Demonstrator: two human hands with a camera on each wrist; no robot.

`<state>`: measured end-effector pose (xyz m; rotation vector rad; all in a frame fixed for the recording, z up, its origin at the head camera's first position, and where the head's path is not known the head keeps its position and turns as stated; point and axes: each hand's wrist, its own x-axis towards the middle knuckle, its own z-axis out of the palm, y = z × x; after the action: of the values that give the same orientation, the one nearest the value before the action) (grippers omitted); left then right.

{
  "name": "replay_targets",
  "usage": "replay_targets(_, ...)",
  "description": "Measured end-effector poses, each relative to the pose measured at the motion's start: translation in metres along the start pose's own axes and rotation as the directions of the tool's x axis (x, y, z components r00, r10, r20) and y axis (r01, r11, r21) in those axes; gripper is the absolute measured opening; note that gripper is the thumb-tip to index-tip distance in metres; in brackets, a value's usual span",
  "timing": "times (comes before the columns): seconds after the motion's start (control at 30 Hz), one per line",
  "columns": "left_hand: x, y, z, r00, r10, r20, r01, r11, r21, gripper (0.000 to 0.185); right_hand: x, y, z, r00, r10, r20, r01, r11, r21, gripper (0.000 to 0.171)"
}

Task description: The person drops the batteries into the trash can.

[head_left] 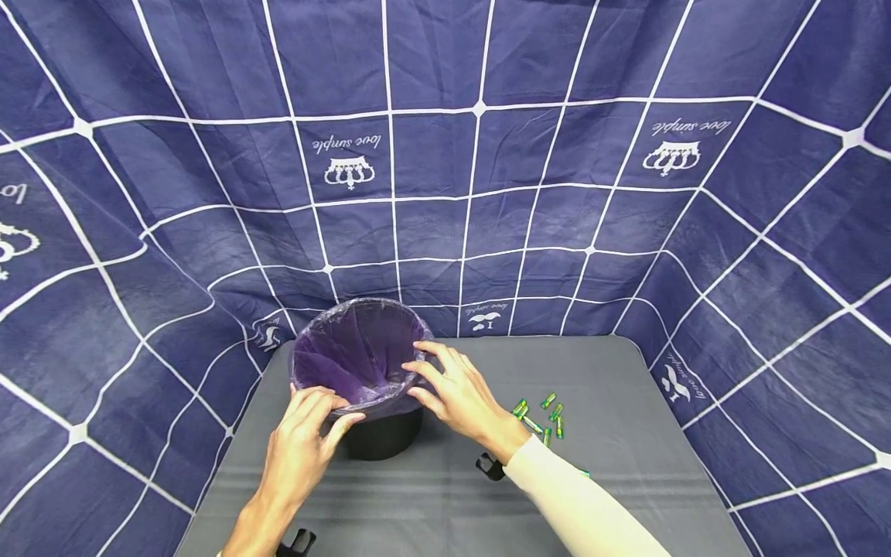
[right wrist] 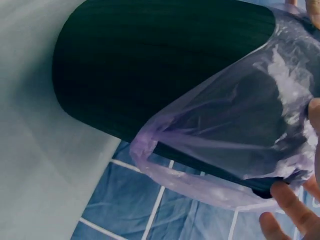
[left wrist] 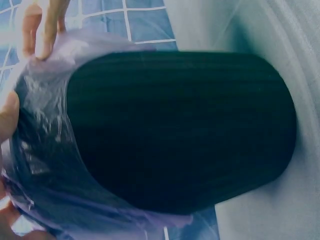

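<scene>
A small black bin [head_left: 385, 433] stands on the grey surface [head_left: 626, 495], right between the two hands. A thin purple bag [head_left: 355, 352] lines it and folds over the rim. The left hand [head_left: 302, 441] has its grip curled on the near edge of the bag, thumb on the plastic. The right hand [head_left: 459, 394] rests on the rim with fingers spread; it may be pinching the bag, but that is hard to see. Little green batteries [head_left: 539, 414] lie just right of that hand.
</scene>
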<state>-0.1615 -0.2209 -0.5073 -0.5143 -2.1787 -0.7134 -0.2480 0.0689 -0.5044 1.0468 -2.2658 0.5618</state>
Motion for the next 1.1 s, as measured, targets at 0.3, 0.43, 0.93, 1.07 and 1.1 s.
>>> replay_targets(0.3, 0.009, -0.002, 0.003, 0.994, 0.078, 0.082, -0.067, 0.989, -0.131, 0.047, -0.024, 0.004, -0.02, 0.992, -0.059, -0.111, 0.057, 0.998, -0.025, 0.035)
replay_targets(0.43, 0.012, -0.002, 0.007, 0.988, 0.137, 0.069, -0.121, 0.973, -0.195, 0.044, -0.033, 0.003, -0.025, 0.986, -0.069, -0.149, 0.066, 0.998, -0.022, 0.034)
replay_targets(0.93, 0.021, 0.006, 0.009, 0.96, 0.205, 0.192, -0.135, 0.936, -0.325, 0.019, -0.06, -0.005, -0.04, 0.944, -0.134, -0.301, 0.131, 0.991, -0.032, 0.031)
replay_targets(1.07, 0.027, 0.014, 0.007, 0.968, 0.063, 0.243, -0.014, 0.98, -0.196, 0.037, -0.063, -0.008, -0.04, 0.948, -0.114, -0.296, 0.11, 0.994, -0.03, 0.032)
replay_targets(1.1, 0.03, 0.016, 0.008, 0.968, 0.03, 0.248, 0.011, 0.987, -0.162, 0.04, -0.064, -0.008, -0.04, 0.948, -0.11, -0.297, 0.106, 0.994, -0.031, 0.032)
